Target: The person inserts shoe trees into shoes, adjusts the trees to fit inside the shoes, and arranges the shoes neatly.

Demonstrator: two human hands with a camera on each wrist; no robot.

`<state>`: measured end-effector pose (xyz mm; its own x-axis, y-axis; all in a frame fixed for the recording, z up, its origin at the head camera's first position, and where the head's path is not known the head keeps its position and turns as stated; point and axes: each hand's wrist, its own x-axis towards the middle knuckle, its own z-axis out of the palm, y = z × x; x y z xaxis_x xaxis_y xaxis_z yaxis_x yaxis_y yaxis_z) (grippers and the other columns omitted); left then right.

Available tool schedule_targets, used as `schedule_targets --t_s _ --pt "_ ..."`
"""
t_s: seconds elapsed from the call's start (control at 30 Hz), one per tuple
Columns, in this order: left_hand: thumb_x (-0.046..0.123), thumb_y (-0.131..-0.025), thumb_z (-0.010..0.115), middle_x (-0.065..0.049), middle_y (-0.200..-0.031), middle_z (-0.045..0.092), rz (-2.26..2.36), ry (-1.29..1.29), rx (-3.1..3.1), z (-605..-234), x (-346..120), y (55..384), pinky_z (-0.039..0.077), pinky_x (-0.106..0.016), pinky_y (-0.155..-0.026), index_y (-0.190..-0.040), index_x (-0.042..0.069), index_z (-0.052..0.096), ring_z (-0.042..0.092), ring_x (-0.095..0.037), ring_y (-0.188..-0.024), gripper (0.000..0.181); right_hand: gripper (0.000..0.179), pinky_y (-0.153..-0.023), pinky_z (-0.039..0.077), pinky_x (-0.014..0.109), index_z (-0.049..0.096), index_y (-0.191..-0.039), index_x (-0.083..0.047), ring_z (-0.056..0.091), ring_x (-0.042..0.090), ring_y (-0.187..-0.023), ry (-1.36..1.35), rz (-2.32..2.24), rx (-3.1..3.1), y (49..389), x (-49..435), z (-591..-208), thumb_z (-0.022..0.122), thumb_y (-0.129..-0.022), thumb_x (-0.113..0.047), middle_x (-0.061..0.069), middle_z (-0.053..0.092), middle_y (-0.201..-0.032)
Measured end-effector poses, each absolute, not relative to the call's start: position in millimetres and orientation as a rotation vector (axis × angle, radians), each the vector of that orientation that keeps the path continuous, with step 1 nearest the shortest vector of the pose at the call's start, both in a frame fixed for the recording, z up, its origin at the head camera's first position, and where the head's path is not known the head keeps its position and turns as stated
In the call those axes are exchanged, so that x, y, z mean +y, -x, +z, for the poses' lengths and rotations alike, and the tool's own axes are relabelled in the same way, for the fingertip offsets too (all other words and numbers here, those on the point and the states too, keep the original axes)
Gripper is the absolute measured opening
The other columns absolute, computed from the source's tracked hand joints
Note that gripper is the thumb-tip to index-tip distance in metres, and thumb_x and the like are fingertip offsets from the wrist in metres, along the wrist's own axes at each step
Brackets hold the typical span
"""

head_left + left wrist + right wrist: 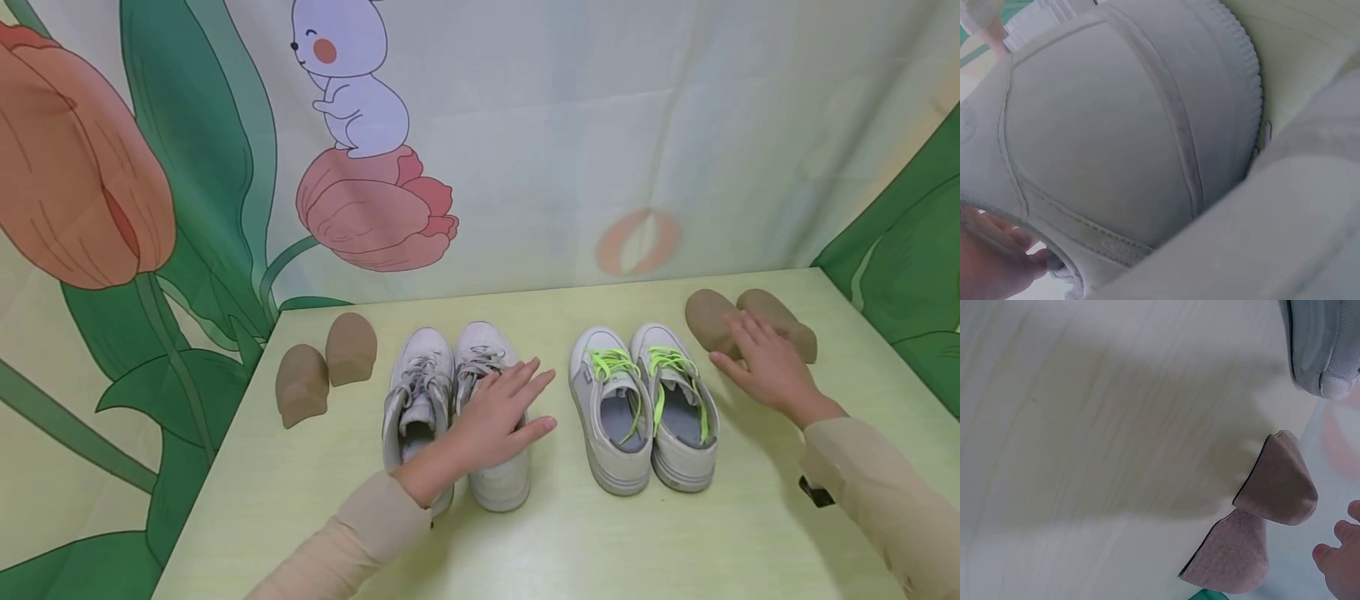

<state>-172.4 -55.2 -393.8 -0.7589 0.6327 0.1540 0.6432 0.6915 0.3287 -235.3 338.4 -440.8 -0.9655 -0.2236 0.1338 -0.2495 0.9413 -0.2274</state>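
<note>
My left hand [491, 421] is above the right shoe of a pair of white sneakers with grey laces [420, 383], its fingers extended and spread. It hides part of that shoe. The left wrist view shows a white shoe heel [1097, 125] up close, with my fingers [997, 256] at the lower left. My right hand [772, 367], fingers extended, is over two brown toe-shaped pieces [708, 312] at the back right and partly covers them. In the right wrist view the pieces [1282, 481] lie apart from my fingertips [1322, 553].
White sneakers with neon green laces [611, 417] stand between my hands. Two more brown toe-shaped pieces [351, 350] lie at the left. A printed curtain [525, 150] hangs behind the pale table [570, 550]. A small black object [816, 492] shows by my right sleeve.
</note>
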Motion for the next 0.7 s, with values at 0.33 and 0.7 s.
schedule_targets --t_s 0.33,0.7 --pt "0.045 -0.091 0.039 -0.008 -0.146 0.022 -0.568 1.094 -2.906 -390.8 -46.3 169.7 0.018 -0.049 -0.106 -0.139 0.018 0.029 0.021 -0.026 -0.134 0.056 0.069 -0.098 0.018 0.059 0.025 -0.136 0.005 0.018 0.044 -0.129 -0.429 0.407 -2.942 229.8 329.6 -438.4 0.042 -0.090 -0.043 0.029 0.023 -0.139" --pt "0.045 -0.091 0.038 -0.009 -0.146 0.022 -0.554 1.129 -2.908 -390.1 -34.4 170.9 0.019 -0.049 -0.105 -0.140 0.018 0.026 0.022 -0.027 -0.133 0.057 0.069 -0.098 0.020 0.058 0.026 -0.136 0.003 0.020 0.044 -0.128 -0.441 0.467 -2.945 225.9 323.8 -435.3 0.045 -0.089 -0.043 0.028 0.020 -0.141"
